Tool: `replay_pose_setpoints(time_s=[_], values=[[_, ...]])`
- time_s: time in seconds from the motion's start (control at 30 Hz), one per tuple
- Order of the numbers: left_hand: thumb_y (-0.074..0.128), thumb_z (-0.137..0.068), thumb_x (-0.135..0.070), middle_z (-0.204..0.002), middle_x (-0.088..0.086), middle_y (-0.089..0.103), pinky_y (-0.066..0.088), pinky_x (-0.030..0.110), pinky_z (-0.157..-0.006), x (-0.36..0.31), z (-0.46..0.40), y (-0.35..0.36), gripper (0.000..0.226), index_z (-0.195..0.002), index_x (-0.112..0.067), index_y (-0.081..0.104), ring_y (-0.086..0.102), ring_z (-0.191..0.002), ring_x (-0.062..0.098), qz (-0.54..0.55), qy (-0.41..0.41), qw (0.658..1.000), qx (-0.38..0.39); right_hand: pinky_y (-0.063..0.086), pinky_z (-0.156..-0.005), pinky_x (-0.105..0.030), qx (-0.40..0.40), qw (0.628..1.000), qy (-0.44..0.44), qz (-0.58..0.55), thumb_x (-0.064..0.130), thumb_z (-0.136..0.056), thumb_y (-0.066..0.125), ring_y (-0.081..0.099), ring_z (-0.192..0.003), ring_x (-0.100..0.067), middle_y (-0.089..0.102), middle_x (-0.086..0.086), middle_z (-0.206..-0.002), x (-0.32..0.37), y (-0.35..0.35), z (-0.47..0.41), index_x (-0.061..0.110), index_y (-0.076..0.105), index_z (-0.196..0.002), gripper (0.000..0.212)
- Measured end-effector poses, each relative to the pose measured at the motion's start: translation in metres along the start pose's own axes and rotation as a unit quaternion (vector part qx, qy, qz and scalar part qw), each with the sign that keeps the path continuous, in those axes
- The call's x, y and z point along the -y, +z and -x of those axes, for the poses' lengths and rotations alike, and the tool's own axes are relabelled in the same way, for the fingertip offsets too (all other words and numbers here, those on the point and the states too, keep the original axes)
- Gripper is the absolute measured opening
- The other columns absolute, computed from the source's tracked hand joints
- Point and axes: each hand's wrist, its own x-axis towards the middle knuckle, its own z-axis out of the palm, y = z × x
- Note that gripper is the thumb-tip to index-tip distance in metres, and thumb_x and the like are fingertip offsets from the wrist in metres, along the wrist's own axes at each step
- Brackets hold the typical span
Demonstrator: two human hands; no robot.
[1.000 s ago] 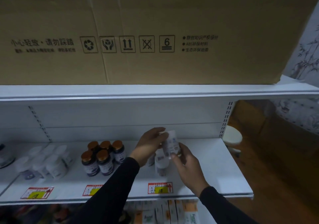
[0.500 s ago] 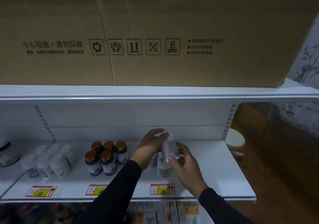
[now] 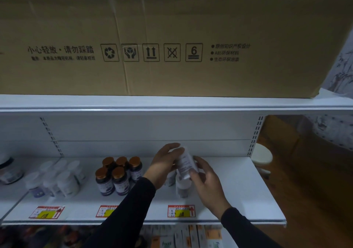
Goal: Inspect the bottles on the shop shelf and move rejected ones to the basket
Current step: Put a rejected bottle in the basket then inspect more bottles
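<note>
Above the white metal shelf, just right of the amber-capped dark bottles, your left hand and right hand both clasp a tilted white labelled bottle; you're mid-inspection, so next judge its label.

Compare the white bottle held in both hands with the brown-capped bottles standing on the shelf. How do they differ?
The white bottle is pale with a white label; the brown-capped bottles are dark with coppery lids. The white bottle is lifted and tilted between the left hand and right hand; the brown-capped bottles stand upright, clustered. Both are small labelled bottles.
</note>
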Motion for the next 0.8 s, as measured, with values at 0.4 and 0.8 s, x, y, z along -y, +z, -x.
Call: replay_pose_setpoints(time_s=[0.4, 0.8], values=[[0.064, -0.094, -0.026, -0.114, 0.012, 0.068, 0.054, 0.031, -0.081, -0.004, -0.003, 0.002, 0.031, -0.122, -0.014, 0.060, 0.068, -0.100, 0.024, 0.002, -0.009, 1.000, 0.002, 0.052, -0.083, -0.015, 0.006, 1.000, 0.000, 0.000, 0.022, -0.095, 0.063, 0.064, -0.101, 0.001, 0.064, 0.014, -0.116, 0.000, 0.001, -0.001, 0.046, 0.050, -0.118, 0.036], [0.076, -0.083, -0.027, -0.116, 0.016, 0.062, 0.057, 0.027, -0.073, -0.006, -0.007, 0.009, 0.045, -0.122, -0.013, 0.059, 0.069, -0.096, 0.023, -0.007, 0.002, 0.999, -0.051, 0.057, -0.088, -0.026, 0.009, 0.999, -0.009, 0.038, 0.034, -0.080, 0.079, 0.062, -0.108, -0.007, 0.050, 0.009, -0.128, -0.005, 0.002, -0.003, 0.054, 0.041, -0.123, 0.062]])
